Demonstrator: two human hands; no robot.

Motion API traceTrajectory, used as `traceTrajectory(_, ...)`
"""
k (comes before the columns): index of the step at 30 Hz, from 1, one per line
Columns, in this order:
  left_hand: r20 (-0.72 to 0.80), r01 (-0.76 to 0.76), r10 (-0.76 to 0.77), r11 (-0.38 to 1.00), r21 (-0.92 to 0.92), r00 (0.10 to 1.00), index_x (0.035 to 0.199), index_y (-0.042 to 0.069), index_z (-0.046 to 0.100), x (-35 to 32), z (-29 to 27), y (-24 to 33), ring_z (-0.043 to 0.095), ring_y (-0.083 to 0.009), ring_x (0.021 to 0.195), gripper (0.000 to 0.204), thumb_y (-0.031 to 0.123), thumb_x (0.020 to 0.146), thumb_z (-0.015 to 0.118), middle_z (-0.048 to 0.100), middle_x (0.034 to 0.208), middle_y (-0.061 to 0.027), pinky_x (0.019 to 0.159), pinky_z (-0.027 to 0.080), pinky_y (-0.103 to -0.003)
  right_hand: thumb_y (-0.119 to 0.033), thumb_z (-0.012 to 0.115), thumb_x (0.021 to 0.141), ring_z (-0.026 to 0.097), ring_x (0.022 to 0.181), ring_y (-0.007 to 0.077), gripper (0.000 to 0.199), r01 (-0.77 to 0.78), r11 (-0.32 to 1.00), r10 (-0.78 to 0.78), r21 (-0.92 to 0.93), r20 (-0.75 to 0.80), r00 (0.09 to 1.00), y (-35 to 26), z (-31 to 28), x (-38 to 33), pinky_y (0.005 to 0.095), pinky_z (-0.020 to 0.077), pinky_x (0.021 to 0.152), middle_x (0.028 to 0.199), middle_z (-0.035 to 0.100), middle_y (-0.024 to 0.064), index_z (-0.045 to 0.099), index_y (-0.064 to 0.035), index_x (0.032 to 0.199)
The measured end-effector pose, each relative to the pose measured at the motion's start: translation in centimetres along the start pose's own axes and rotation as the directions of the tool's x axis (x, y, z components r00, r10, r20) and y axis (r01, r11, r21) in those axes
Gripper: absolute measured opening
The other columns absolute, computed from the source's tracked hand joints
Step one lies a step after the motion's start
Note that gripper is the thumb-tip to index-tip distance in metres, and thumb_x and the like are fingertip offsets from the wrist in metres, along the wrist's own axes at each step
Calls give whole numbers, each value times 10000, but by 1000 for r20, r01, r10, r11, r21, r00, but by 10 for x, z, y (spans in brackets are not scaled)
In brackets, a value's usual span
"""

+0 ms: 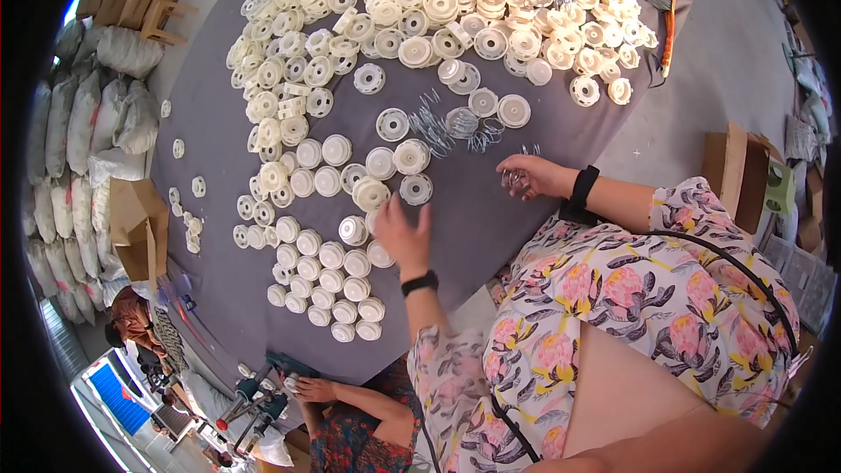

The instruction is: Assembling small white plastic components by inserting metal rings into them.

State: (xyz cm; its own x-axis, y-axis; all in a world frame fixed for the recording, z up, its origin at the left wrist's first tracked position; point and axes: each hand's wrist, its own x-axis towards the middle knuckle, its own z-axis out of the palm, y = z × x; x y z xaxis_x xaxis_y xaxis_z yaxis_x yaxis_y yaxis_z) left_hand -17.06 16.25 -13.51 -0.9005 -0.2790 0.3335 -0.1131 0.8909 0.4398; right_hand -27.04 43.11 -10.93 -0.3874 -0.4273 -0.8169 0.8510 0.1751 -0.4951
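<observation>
The fingers of the left hand are spread open and flat, palm down, holding nothing; their tips reach toward a white round plastic disc lying just beyond them on the grey cloth of the desk. The fingers of the right hand are curled closed around a small cluster of thin wire springs, near the desk's near right edge. Each wrist carries a black band.

Just beside the left hand, toward the near left corner, white discs stand in tidy rows. Beyond both hands, near the middle of the desk, loose wire springs lie tangled among a few separate discs. Further back, along the far edge, a large loose heap of cream-white plastic parts spreads across the cloth. A brush with an orange handle lies at the far right corner.

Below the near edge, another person's hand rests beside a machine. White sacks are stacked off the left edge.
</observation>
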Motion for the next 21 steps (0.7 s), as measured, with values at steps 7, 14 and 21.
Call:
traceTrajectory(7,294,377,-299,889,-259,908,1272,31,410,7,38,30,511,-261,1056,661,176,709,725,466,1217,-152,886,411,-358,-213,551,834,586,636,134,323,70,985,-71,-160,-2,997,-3,18,15,253,468,524,865,580,26,478,-93,1124)
traceTrajectory(14,257,414,-326,668,-618,910,1266,5,400,-84,47,38,452,-281,1154,663,54,683,713,410,1268,-158,952,388,-347,-234,569,826,578,579,123,401,161,926,-141,-342,83,987,6,62,39,252,462,485,807,608,49,531,-56,1184)
traceTrajectory(21,136,354,-327,871,-340,935,1237,49,454,-85,10,51,443,-329,1135,620,163,688,719,451,1227,-171,948,358,-421,-200,544,820,592,691,175,469,237,630,-79,-740,242,967,23,99,36,281,492,588,942,584,93,485,-49,1259)
